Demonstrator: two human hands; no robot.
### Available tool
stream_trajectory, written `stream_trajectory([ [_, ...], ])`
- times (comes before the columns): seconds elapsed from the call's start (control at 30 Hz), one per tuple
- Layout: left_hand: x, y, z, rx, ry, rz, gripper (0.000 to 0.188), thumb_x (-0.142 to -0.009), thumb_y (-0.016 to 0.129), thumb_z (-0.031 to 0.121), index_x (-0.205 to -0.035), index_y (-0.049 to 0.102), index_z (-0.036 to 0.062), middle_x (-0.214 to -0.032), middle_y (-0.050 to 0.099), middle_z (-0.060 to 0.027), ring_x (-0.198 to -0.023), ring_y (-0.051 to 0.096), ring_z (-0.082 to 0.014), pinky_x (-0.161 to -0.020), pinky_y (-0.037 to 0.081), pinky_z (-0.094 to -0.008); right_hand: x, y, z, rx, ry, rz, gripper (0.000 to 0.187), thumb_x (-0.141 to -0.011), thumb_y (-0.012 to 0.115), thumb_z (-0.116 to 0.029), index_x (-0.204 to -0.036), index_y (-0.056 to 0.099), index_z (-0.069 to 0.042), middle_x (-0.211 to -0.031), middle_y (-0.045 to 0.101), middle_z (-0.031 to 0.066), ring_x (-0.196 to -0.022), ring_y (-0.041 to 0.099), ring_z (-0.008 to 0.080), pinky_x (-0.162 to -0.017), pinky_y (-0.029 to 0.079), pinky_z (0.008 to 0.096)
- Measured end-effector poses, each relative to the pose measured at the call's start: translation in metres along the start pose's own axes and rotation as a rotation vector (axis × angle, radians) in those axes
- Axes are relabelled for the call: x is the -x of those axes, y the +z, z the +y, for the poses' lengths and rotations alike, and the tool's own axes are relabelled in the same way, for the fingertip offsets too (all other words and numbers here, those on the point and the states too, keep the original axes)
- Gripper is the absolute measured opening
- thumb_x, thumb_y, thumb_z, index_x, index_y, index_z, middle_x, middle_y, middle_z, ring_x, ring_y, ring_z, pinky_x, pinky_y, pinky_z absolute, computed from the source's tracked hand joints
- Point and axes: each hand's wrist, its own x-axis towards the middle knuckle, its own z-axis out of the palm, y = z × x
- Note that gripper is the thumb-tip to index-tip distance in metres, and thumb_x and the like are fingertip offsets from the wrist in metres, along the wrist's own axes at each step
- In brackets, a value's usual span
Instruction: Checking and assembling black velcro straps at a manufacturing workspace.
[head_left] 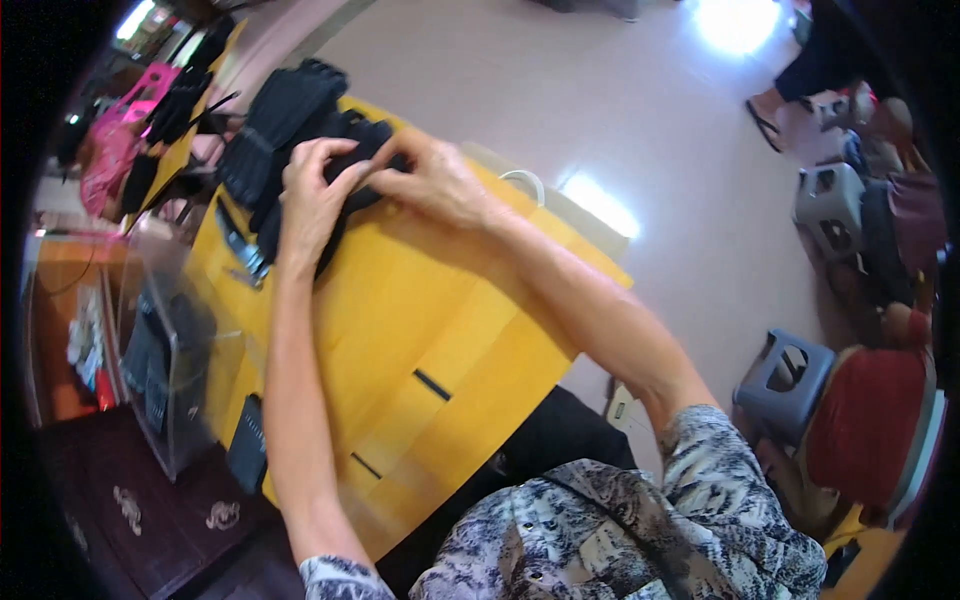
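Over the far end of the yellow table (470, 310), my left hand (315, 195) and my right hand (428, 182) meet with their fingertips pinched together. Between and beneath them is a soft black fabric piece (352, 203), whose exact kind I cannot make out. Its edge seems caught in the fingers of both hands. A pile of black folded fabric pieces (290, 105) lies just beyond my left hand. To the left of my left wrist rests a narrow black and silver item (240, 240), blurred.
Two small black strips, one nearer (366, 466) and one farther (433, 385), lie on the table. A clear plastic bin (180, 400) with dark packets stands left, beside a dark packet (247, 445). Grey stools (785, 385), a red seat (868, 425) and other people are at right.
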Motion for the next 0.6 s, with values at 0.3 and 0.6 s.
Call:
stream_trajectory([
  [0.3, 0.020, -0.021, -0.029, -0.751, -0.076, 0.093, 0.107, -0.064, 0.077, 0.050, -0.152, 0.020, 0.0314, -0.159, 0.014, -0.0094, -0.144, 0.015, -0.0374, -0.110, 0.014, -0.0622, -0.006, -0.023, -0.014, -0.009, -0.046, -0.457, 0.024, -0.079, 0.073, -0.028, -0.089, 0.071, -0.005, -0.069, 0.066, 0.0066, -0.061, 0.062, 0.0114, -0.059, 0.049, 0.0257],
  [0.6, 0.034, 0.012, -0.035, -0.698, -0.012, 0.070, 0.063, -0.094, 0.054, 0.042, -0.148, 0.031, 0.0206, -0.157, 0.025, -0.0067, -0.142, 0.028, -0.0310, -0.109, 0.027, -0.0514, 0.001, -0.032, -0.005, -0.085, 0.039, -0.668, 0.026, -0.075, 0.080, -0.017, -0.097, 0.071, -0.006, -0.078, 0.069, 0.0034, -0.071, 0.064, 0.0109, -0.066, 0.049, 0.0242],
])
